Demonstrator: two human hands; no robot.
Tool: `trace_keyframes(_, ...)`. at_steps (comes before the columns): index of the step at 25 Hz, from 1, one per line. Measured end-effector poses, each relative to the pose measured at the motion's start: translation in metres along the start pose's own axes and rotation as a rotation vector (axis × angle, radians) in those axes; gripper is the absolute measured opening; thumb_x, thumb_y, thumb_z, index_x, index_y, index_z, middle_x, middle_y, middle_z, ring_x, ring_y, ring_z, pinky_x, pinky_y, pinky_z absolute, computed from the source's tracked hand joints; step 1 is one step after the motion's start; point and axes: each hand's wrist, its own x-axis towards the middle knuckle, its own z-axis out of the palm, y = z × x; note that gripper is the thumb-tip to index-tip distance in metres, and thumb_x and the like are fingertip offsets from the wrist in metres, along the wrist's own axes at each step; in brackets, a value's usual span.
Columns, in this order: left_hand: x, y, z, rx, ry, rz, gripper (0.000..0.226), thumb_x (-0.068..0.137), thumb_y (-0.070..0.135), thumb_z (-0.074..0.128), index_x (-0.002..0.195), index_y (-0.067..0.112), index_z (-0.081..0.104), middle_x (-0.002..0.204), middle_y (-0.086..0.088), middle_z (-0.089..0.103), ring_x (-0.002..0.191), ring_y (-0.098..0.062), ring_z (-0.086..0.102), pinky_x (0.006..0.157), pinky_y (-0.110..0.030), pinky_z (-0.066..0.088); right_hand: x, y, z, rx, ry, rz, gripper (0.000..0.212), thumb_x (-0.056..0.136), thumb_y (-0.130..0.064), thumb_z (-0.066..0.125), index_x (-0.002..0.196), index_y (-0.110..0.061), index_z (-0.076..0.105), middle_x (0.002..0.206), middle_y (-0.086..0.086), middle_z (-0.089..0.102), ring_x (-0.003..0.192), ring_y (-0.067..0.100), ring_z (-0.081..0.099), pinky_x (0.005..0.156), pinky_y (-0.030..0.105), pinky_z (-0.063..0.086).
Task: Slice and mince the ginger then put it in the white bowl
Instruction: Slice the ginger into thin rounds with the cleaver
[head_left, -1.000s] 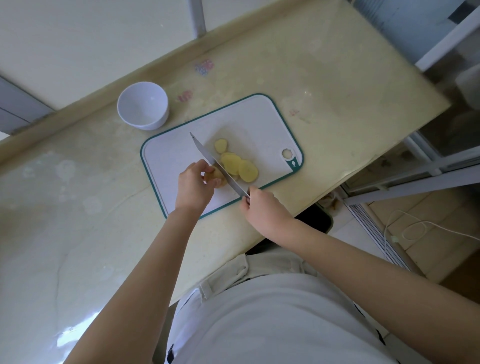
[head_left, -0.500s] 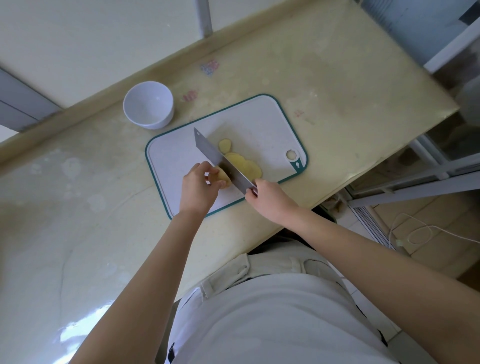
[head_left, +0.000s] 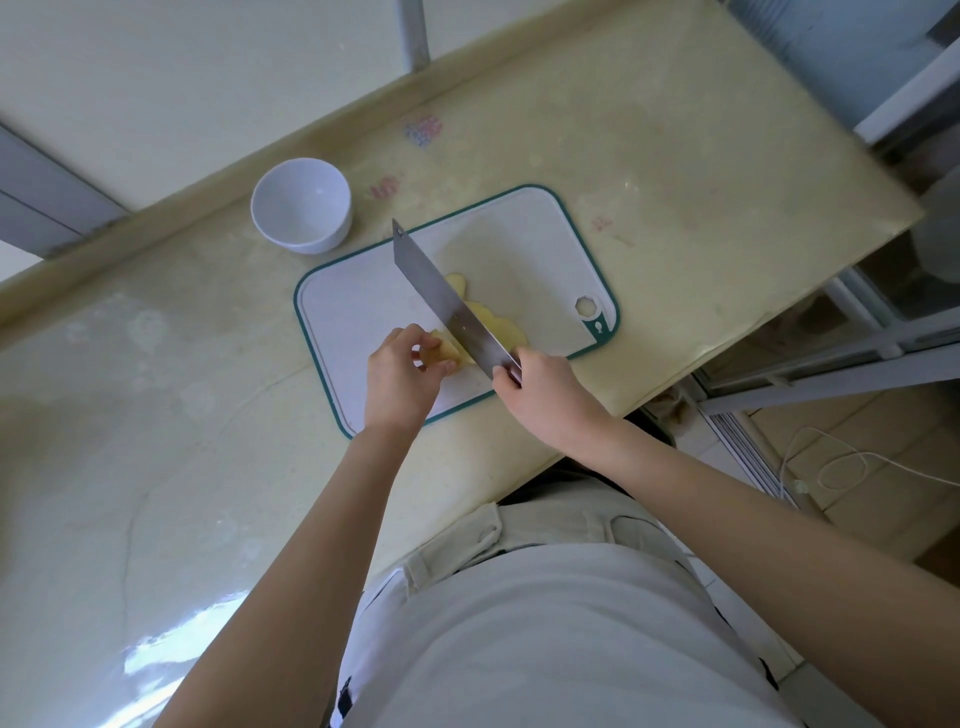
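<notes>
**Slicing in progress, head view.** My left hand (head_left: 399, 382) is resting on the cutting board (head_left: 358, 312). Its fingers (head_left: 410, 336) are curling around the uncut piece of ginger (head_left: 450, 354) and pinching it in place. My right hand (head_left: 546, 392) is gripping the knife (head_left: 444, 299), with its fingers (head_left: 505, 375) clenched around the handle, which is hidden in my palm. The wide blade is leaning over the ginger, with its tip pointing toward 11 o'clock. I cannot tell whether its edge is touching the held piece. Cut ginger slices (head_left: 503, 328) are lying on the board at the 3 o'clock side of the blade, partly hidden by it. The white bowl (head_left: 301, 205) is standing on the counter (head_left: 156, 415), at 10 o'clock from the board and near its corner.
</notes>
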Motion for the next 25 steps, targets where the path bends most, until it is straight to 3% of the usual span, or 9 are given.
trace_keyframes(6,-0.001,-0.001,0.000,-0.012,0.006,0.002,0.021,0.075,0.008,0.076,0.086,0.009,0.058,0.101,-0.007,0.063,0.086,-0.015,0.056,0.079,-0.022,0.047,-0.014,-0.008,-0.003,-0.012,0.006,-0.009,0.026,0.096,-0.024,0.043,0.076,-0.008,0.046,0.070,0.007,0.054,0.070,0.028,0.053,0.059,0.030,0.037)
trace_keyframes(11,0.000,0.000,0.001,-0.002,0.012,0.003,0.020,0.076,0.009,0.076,0.086,0.009,0.059,0.100,-0.006,0.062,0.085,-0.015,0.055,0.079,-0.019,0.045,-0.020,-0.009,-0.005,-0.014,0.011,-0.006,0.026,0.096,-0.025,0.044,0.081,-0.004,0.050,0.078,0.012,0.060,0.074,0.029,0.056,0.063,0.034,0.043)
trace_keyframes(22,0.000,-0.001,0.001,0.005,0.024,0.022,0.020,0.074,0.007,0.077,0.086,0.005,0.062,0.097,-0.007,0.062,0.081,-0.015,0.054,0.076,-0.019,0.043,-0.019,-0.014,-0.002,-0.076,0.001,-0.022,0.029,0.097,-0.025,0.042,0.071,-0.012,0.037,0.065,0.003,0.047,0.067,0.028,0.048,0.058,0.030,0.033)
trace_keyframes(25,0.001,-0.001,0.000,0.006,0.018,0.021,0.020,0.073,0.008,0.077,0.086,0.006,0.062,0.096,-0.007,0.062,0.081,-0.016,0.055,0.076,-0.020,0.044,-0.020,-0.014,-0.002,-0.108,-0.002,-0.036,0.026,0.098,-0.025,0.041,0.076,-0.011,0.040,0.069,0.005,0.050,0.067,0.027,0.048,0.058,0.030,0.033)
